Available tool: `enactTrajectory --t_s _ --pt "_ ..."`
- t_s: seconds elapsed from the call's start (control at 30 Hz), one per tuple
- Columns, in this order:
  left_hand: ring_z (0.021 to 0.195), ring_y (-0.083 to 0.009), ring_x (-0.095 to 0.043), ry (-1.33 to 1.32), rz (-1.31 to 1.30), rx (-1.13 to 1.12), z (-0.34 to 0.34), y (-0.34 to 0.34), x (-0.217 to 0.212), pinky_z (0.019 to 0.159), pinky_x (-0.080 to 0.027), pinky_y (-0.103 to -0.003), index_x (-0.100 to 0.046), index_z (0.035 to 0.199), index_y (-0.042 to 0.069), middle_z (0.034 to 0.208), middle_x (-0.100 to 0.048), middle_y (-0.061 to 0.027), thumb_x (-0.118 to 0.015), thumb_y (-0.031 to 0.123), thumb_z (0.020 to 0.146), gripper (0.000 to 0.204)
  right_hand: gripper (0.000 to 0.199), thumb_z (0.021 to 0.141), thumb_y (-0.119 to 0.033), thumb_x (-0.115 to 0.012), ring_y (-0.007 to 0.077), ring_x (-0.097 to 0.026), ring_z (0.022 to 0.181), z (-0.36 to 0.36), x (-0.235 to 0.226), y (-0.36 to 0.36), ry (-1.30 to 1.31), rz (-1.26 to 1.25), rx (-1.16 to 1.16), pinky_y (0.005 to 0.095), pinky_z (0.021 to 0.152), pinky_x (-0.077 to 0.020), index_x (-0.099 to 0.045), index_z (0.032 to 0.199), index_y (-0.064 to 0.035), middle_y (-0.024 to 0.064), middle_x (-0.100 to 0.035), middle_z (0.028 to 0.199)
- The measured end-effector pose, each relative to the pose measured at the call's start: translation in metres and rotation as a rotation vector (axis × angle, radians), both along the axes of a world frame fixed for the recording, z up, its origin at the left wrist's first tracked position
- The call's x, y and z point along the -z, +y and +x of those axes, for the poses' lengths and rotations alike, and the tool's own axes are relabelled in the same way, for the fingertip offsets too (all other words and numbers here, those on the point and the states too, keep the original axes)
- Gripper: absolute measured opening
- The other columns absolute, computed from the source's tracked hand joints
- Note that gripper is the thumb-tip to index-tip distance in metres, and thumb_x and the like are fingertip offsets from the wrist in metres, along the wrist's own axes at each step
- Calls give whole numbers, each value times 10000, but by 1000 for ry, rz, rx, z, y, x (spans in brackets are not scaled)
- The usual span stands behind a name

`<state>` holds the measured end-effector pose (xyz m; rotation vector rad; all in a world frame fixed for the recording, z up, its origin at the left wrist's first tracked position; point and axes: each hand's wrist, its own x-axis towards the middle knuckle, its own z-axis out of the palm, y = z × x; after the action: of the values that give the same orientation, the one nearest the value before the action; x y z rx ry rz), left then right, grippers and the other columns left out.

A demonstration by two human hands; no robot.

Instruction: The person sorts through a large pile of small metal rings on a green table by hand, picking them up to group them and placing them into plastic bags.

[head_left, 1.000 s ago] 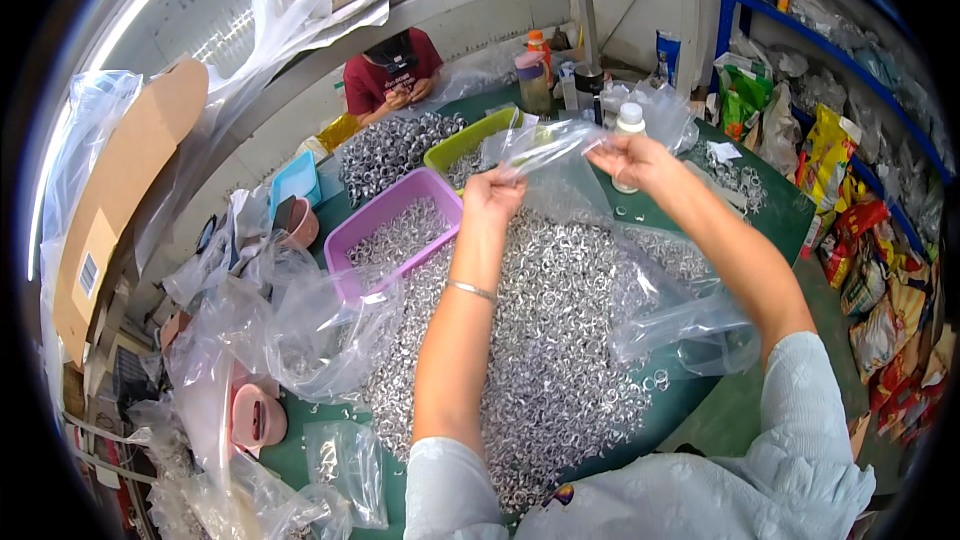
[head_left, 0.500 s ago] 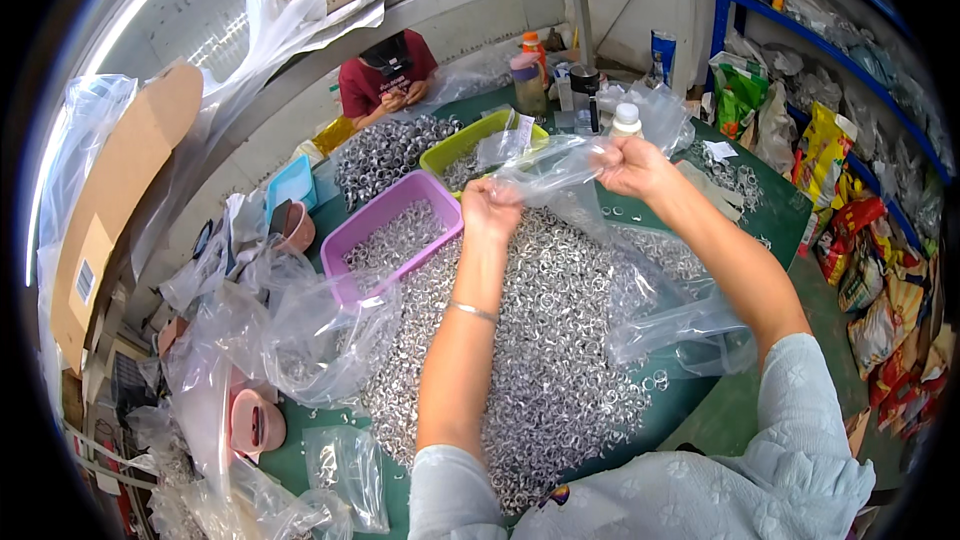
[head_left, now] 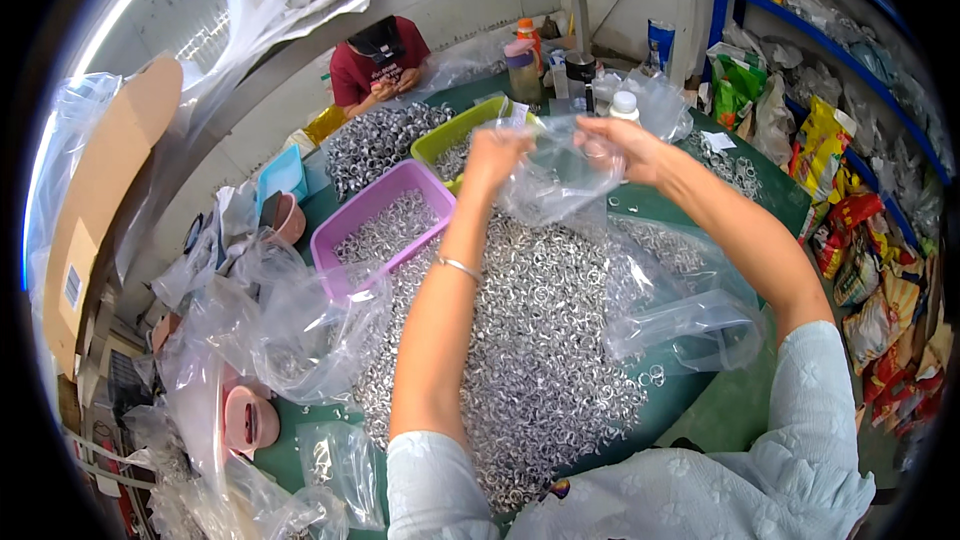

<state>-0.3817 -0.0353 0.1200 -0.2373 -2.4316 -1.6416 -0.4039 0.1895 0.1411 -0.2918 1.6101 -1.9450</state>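
Between my two raised hands hangs a clear plastic bag (head_left: 556, 180), its mouth spread wider at the top. My left hand (head_left: 497, 154) is closed on the bag's left side, a little blurred by motion. On the opposite side my right hand (head_left: 628, 147) grips the bag's edge, thumb and fingers pressed together. Below them lies a large heap of small silver metal rings (head_left: 540, 340). A purple basin (head_left: 325, 237) with more rings stands left of my left forearm, and a yellow-green basin (head_left: 430, 147) lies just beyond my left hand.
Darker rings (head_left: 385, 145) are piled at the back left, near a person in a red shirt (head_left: 405, 45). A white bottle (head_left: 624, 106) stands behind my right hand. Clear bags (head_left: 690, 325) lie right of the heap; pink cups (head_left: 250, 420) and loose plastic sit left.
The bag was stretched flat between my hands and now bulges open and hangs lower. My left hand has risen, and my right hand has dipped slightly.
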Motion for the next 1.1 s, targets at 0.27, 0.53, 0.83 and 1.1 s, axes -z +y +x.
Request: enactTrajectory --t_s 0.27,0.53,0.83,1.1 --pt "608 -82 -459 301 624 -159 -46 14 -2 537 -349 -230 -603 755 21 693 -560 -11 -641 241 826 234 377 850 -373 -528 302 -577 618 -3 -11 -14 1093 644 686 418 582 -416 -613 790 -10 157 -592 649" --pt "978 -359 -547 226 -328 -385 -36 3 71 865 -429 -395 -504 1069 -40 989 -563 -214 -702 173 694 475 392 925 -324 -427 154 -574 583 -28 87 -8 581 597 282 310 573 -456 -615 819 3 105 -611 692" --pt "904 -340 -540 907 -677 143 33 16 70 793 -415 -389 -561 804 -11 941 -572 -180 -594 68 688 144 336 946 -281 -372 136 -506 491 -25 77 -25 257 193 294 263 467 -397 -577 836 -38 66 -586 639" --pt "1037 -321 -542 446 -1144 -28 12 -17 93 890 -424 -401 -651 810 -30 1113 -565 -201 -460 115 816 239 277 912 -217 -389 177 -527 512 -11 74 -48 204 264 332 306 471 -432 -531 851 12 99 -582 658"
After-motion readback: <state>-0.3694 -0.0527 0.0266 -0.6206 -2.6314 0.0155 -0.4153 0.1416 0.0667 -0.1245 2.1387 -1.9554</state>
